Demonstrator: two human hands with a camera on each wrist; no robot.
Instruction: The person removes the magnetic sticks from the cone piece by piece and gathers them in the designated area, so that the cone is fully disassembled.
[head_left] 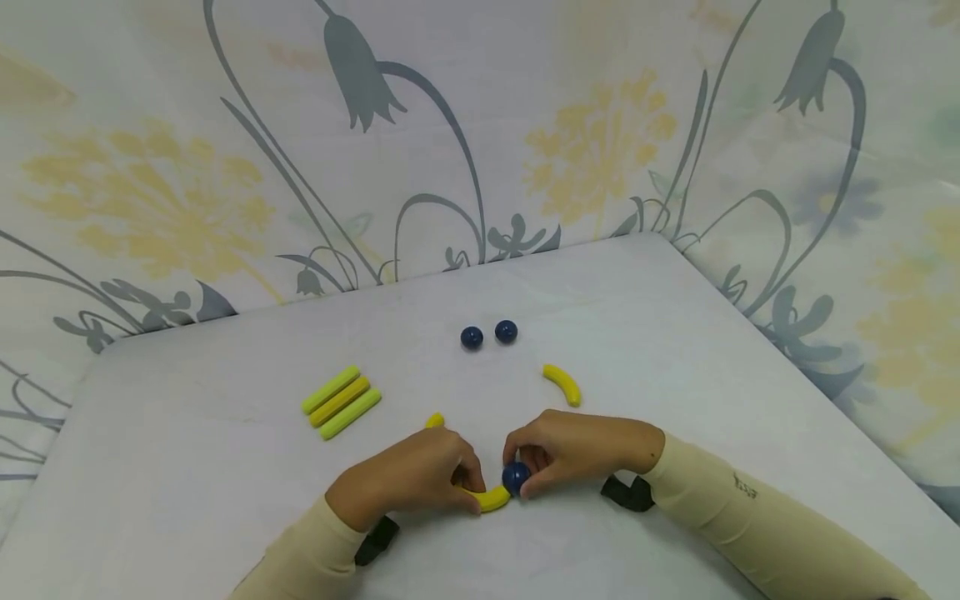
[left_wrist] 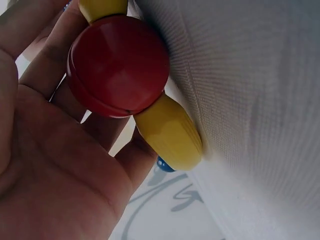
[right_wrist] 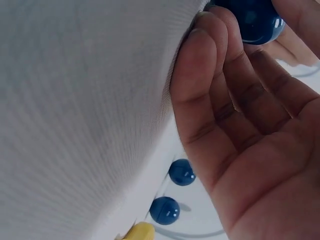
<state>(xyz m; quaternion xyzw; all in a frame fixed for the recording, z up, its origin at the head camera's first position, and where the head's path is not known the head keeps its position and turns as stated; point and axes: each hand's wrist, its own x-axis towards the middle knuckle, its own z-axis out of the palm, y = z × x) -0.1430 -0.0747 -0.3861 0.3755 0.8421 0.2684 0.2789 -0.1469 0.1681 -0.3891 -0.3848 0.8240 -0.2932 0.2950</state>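
My left hand point(head_left: 420, 479) pinches a yellow curved rod point(head_left: 492, 499) low on the white table. Under its palm, a red ball point(left_wrist: 120, 65) sits between that rod and another yellow piece point(left_wrist: 170, 132), touching both; in the head view the hand hides the ball. The tip of a yellow piece point(head_left: 435, 420) shows past the knuckles. My right hand point(head_left: 581, 454) holds a dark blue ball point(head_left: 516, 478) between thumb and fingers, right at the free end of the curved rod. In the right wrist view the blue ball point(right_wrist: 255, 20) is partly cut off at the top.
Two more dark blue balls, one on the left point(head_left: 472, 337) and one on the right point(head_left: 506, 332), lie farther back. A yellow curved rod point(head_left: 562, 385) lies beyond the right hand. Three straight yellow and yellow-green sticks point(head_left: 341, 402) lie side by side at left. Patterned fabric point(head_left: 480, 125) borders the table.
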